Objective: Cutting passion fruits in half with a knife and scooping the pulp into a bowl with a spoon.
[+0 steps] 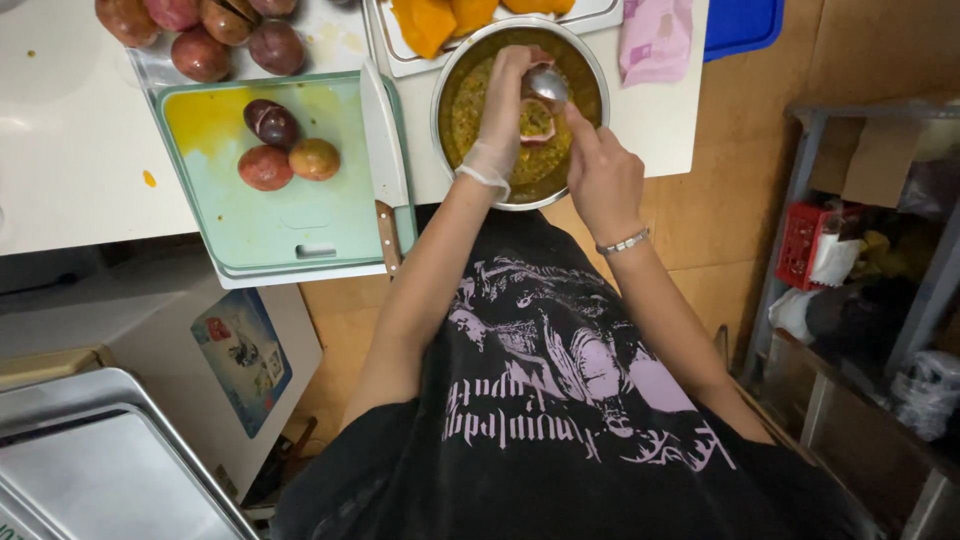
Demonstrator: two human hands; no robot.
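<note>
Left hand (pixel 503 120), thin clear glove, fingers curled closed round halved passion fruit (pixel 535 120), held over steel bowl (pixel 590 60) of yellow pulp. Right hand (pixel 600 175), bare, closed on metal spoon (pixel 547 85), its bowl at fruit's cut face. Pink packet (pixel 655 38) just right of bowl, beside blue tray (pixel 745 22). Three whole passion fruits (pixel 270 124) on pale green cutting board (pixel 290 215); one knife (pixel 383 150) along board's right edge.
</note>
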